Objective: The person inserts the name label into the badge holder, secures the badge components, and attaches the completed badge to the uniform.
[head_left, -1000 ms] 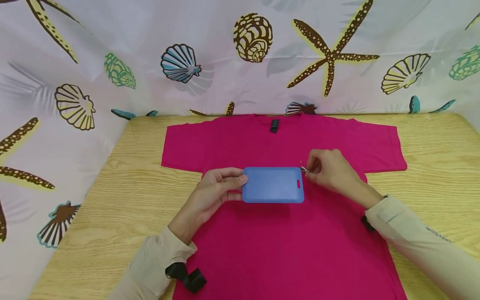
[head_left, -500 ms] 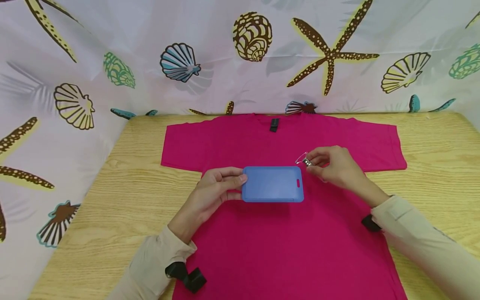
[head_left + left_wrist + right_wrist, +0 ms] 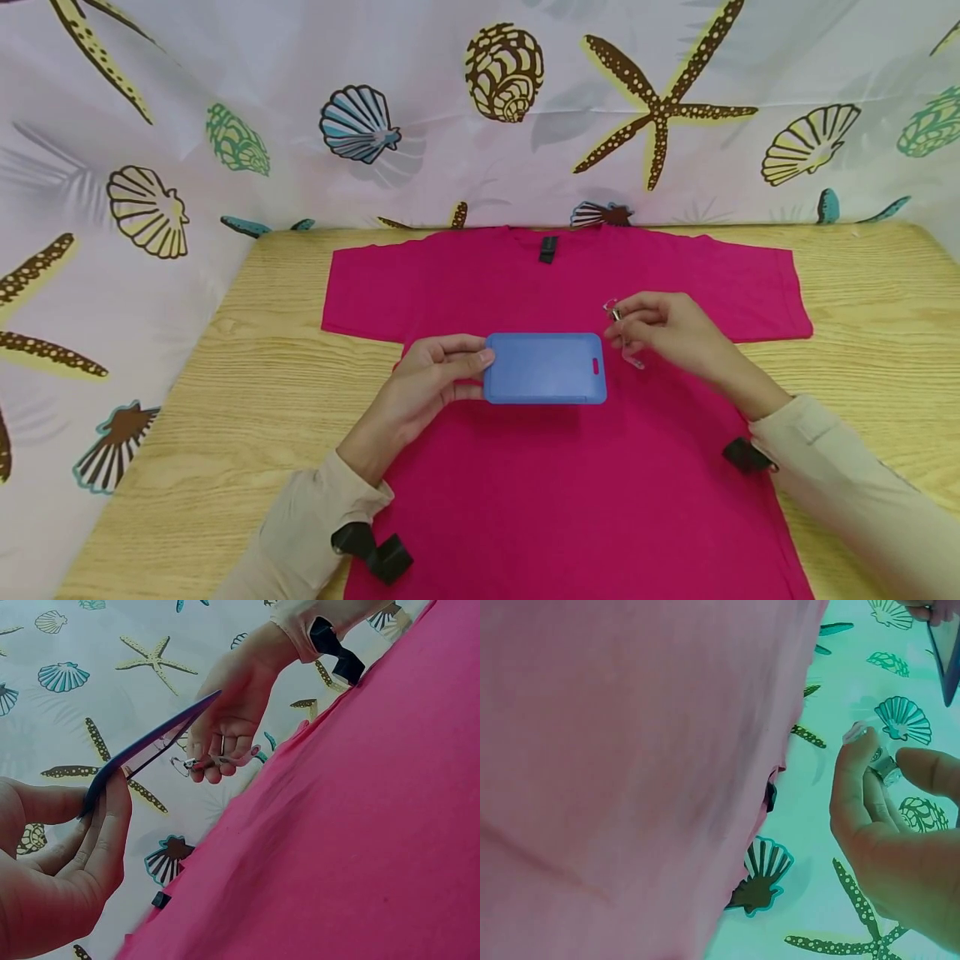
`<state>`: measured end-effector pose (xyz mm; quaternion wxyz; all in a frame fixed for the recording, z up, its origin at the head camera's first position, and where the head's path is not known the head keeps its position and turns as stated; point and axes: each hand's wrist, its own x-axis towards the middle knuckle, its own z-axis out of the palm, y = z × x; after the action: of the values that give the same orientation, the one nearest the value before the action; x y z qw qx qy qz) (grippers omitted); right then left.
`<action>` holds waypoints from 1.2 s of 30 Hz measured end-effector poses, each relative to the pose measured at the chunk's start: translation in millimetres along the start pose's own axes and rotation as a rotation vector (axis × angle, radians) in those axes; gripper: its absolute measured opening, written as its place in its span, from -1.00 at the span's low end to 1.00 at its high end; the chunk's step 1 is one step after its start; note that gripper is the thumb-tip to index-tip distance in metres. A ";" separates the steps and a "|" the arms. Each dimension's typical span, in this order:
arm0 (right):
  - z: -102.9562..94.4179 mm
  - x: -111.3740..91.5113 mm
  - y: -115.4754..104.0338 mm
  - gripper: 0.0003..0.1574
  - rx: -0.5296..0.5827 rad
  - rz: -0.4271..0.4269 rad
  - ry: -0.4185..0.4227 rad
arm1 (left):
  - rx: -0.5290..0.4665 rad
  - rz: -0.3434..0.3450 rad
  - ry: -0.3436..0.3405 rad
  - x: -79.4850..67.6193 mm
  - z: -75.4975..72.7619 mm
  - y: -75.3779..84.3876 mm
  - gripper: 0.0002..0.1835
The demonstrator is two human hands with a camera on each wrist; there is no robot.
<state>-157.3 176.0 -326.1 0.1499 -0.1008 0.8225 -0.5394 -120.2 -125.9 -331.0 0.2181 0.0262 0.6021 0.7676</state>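
A flat blue badge holder [image 3: 543, 368] is level above the pink T-shirt, its slot toward the right. My left hand [image 3: 431, 379] pinches its left end, with the thumb on the face and the other fingers beneath. Just past the slotted end, my right hand [image 3: 667, 329] holds a small metal badge clip [image 3: 617, 314] between thumb and fingers. From the clip a clear strap hangs below the fingers, and a thin wire loop sticks out in front. In the left wrist view the clip [image 3: 191, 763] is apart from the holder [image 3: 146, 746].
Under both hands the pink T-shirt [image 3: 570, 483] lies spread on a wooden table [image 3: 247, 375], a black label [image 3: 549, 249] at its neck. A white sheet [image 3: 450, 183] printed with shells and starfish hangs behind and to the left. Black straps [image 3: 390, 558] dangle from the sleeves.
My right hand has drawn back slightly to the right from the holder and turned the badge clip, so its clear strap now hangs down. My left hand and the holder have stayed nearly still.
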 end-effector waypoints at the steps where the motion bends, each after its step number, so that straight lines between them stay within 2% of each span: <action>1: 0.1 -0.3 -0.4 -0.60 0.036 0.009 -0.004 | -0.001 -0.001 -0.001 0.2 0.0 -0.2 -0.85; 4: 0.1 -1.8 -2.5 -0.60 0.129 0.016 -0.015 | -0.004 -0.002 -0.005 -0.2 0.6 0.5 -0.85; 7: 0.4 -4.7 -6.7 -0.60 0.151 -0.013 -0.026 | -0.008 -0.005 -0.006 -0.7 1.0 1.3 -0.85; 12: 1.2 -11.8 -14.5 -0.63 0.101 -0.092 -0.026 | -0.009 -0.008 -0.001 -0.7 0.8 1.1 -0.82; 19: 1.8 -24.5 -22.6 -0.63 0.022 -0.137 0.099 | -0.014 -0.003 -0.001 -0.3 -0.1 0.9 -0.82; 26: -1.3 -33.7 -23.0 -0.62 0.162 -0.125 0.165 | -0.020 0.007 0.004 1.0 -1.2 -1.0 -0.87; 30: -2.6 -35.6 -19.3 -0.63 0.245 -0.100 0.172 | -0.025 0.006 0.004 1.0 -0.8 -1.0 -0.87; 36: -4.2 -38.0 -13.0 -0.62 0.382 -0.120 0.171 | -0.016 0.003 0.016 1.0 -0.5 -0.2 -0.82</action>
<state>-123.1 186.8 -307.4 0.0637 -0.0732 0.7075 -0.7001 -121.2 -126.0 -331.6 0.2125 0.0193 0.5975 0.7730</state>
